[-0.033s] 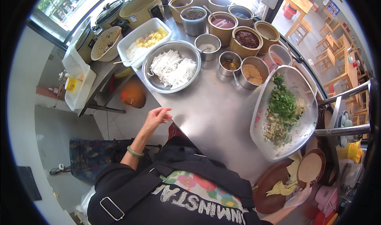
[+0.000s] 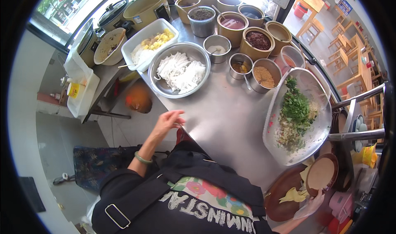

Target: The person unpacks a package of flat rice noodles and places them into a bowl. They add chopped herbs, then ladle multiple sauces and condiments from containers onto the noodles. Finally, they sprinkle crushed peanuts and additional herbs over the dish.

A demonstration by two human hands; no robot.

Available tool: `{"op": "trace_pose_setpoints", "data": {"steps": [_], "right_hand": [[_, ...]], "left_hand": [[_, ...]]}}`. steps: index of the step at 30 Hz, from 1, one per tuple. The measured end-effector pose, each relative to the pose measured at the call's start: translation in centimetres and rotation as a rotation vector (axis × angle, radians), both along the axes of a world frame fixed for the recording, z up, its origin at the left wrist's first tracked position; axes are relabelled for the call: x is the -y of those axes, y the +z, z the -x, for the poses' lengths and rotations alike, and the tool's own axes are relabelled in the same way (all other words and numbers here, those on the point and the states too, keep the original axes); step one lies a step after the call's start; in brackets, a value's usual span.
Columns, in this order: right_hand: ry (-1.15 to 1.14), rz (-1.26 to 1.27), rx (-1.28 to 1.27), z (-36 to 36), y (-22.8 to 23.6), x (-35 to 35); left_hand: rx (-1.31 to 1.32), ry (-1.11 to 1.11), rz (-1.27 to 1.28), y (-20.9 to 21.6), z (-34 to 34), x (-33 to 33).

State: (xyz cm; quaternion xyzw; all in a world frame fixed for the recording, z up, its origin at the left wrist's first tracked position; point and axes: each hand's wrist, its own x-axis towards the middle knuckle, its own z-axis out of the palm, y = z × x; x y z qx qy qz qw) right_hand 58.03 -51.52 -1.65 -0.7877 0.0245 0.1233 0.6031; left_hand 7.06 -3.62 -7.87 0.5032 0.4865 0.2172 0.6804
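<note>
My left hand [image 2: 168, 120] hovers by the near left edge of the steel table [image 2: 231, 122], fingers loosely bent and apart, with nothing in them. A green bangle circles that wrist. At the lower right, my right hand [image 2: 314, 200], which seems to wear a thin clear glove, grips the near rim of a brown bowl [image 2: 321, 174] with a beige inside. Its fingertips are partly hidden. Beneath and beside the bowl, pale yellow limp pieces [image 2: 293, 195] lie on a round brown surface [image 2: 277, 197]. Closest to my left hand stands a steel bowl [image 2: 159, 87] of white noodle-like strips.
A large clear tray [image 2: 272, 145] of chopped greens stands at right. Along the back are several brown sauce pots [image 2: 244, 48], small steel cups [image 2: 240, 74] and a white tub [image 2: 128, 48] with yellow chunks. A metal rail [image 2: 355, 135] borders the right side.
My left hand has shifted slightly right and up. My right hand stays at the brown bowl's rim, a little higher in view.
</note>
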Motion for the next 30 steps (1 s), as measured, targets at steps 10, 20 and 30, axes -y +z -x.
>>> {"op": "trace_pose_setpoints", "data": {"steps": [10,20,30], "right_hand": [[1.096,0.237,0.115,29.1,5.8,-42.2],[1.271,0.101,0.821,32.3,-13.1,-72.4],[1.139,-0.083,0.403,34.8,-15.0,-73.3]], "left_hand": [[0.56,-0.49,0.128,3.6,0.9,-9.1],[0.484,0.345,0.344,0.5,21.5,-19.3],[0.572,0.458,0.41,-3.3,21.1,-18.6]]}}
